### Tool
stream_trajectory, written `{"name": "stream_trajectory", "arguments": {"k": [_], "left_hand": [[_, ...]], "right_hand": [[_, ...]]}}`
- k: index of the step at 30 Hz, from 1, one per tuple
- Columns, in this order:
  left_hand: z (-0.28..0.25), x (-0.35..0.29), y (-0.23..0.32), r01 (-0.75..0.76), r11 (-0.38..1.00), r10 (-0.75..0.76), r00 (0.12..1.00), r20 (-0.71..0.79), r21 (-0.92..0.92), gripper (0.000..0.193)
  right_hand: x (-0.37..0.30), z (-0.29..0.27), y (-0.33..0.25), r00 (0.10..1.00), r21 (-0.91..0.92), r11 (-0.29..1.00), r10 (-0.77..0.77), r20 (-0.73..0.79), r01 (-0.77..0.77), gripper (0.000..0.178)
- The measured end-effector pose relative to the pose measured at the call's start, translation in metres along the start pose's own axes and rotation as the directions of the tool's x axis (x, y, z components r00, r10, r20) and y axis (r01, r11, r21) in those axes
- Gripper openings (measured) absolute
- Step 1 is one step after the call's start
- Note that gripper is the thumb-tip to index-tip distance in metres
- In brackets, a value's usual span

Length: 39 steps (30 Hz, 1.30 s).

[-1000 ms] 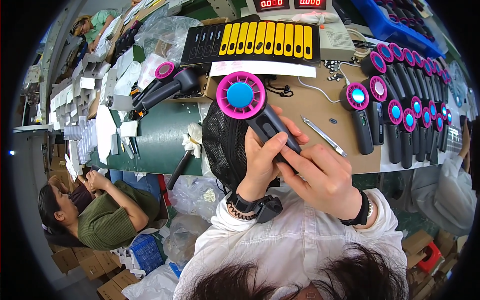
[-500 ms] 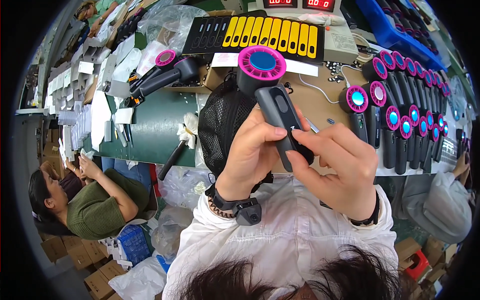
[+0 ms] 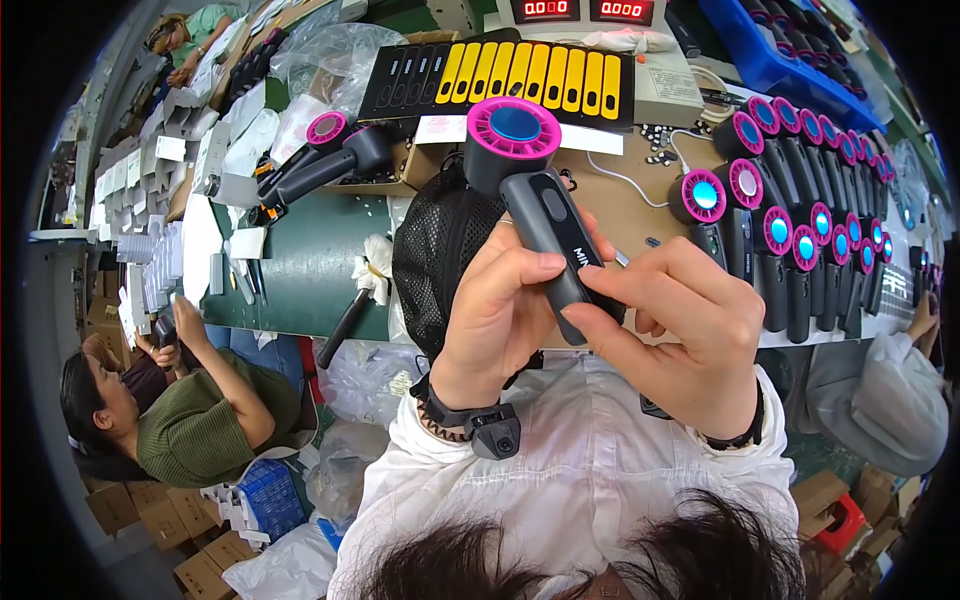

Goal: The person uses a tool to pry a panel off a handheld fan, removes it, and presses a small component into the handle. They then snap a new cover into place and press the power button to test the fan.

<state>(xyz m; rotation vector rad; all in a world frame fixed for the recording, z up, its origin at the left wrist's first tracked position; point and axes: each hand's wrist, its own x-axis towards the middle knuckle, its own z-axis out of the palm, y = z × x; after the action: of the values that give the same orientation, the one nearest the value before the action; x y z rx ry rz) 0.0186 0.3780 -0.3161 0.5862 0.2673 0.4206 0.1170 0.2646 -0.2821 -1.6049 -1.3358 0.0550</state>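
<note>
A dark grey handheld fan [image 3: 545, 210] is tilted in front of me, its round pink-ringed head with a blue centre up and away from me. My left hand [image 3: 490, 310] wraps the handle from below, thumb along its side. Thumb and index finger of my right hand [image 3: 695, 325] pinch the handle's lower part, beside pale lettering. The right hand's other fingers are curled. Behind the fan, a black mesh bag [image 3: 430, 260] is partly hidden by it and my left hand. A black sheet of yellow stickers [image 3: 500, 80] lies beyond, with bare slots at its left.
Rows of similar fans [image 3: 800, 235] stand at the right, below a blue bin [image 3: 790, 60]. More dark fans [image 3: 325, 165] lie on a carton at the left. A black-handled brush [image 3: 345, 325] overhangs the green table's edge. A co-worker [image 3: 205, 400] sits at the left.
My right fingertips have shifted slightly, and more of the handle's lettering now shows. The fan stays in both hands. The left co-worker now holds a dark object.
</note>
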Motion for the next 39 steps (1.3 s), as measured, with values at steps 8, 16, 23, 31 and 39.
{"name": "stream_trajectory", "arguments": {"k": [8, 16, 23, 31, 39], "left_hand": [[0.002, -0.002, 0.0, 0.016, 1.0, -0.016, 1.0, -0.015, 0.008, 0.047], [0.002, -0.005, 0.003, 0.064, 0.998, -0.064, 0.998, 0.01, 0.001, 0.055], [-0.001, -0.006, 0.004, 0.104, 0.992, -0.098, 0.991, 0.09, -0.069, 0.07], [-0.001, -0.006, 0.002, 0.117, 0.988, -0.102, 0.986, 0.135, -0.104, 0.082], [0.001, -0.005, 0.001, 0.136, 0.984, -0.122, 0.985, 0.124, -0.115, 0.084]], "right_hand": [[-0.001, 0.0, 0.0, 0.999, 0.04, 0.999, 0.035, 0.002, -0.035, 0.026], [0.002, 0.003, 0.007, 0.996, 0.071, 0.994, -0.074, -0.05, 0.078, 0.039], [0.0, 0.004, 0.008, 0.998, 0.111, 0.992, -0.058, -0.025, 0.061, 0.054], [0.0, 0.006, 0.01, 0.998, 0.132, 0.989, -0.06, -0.021, 0.062, 0.056], [-0.006, 0.008, 0.015, 0.993, 0.091, 0.989, -0.118, -0.02, 0.12, 0.054]]}}
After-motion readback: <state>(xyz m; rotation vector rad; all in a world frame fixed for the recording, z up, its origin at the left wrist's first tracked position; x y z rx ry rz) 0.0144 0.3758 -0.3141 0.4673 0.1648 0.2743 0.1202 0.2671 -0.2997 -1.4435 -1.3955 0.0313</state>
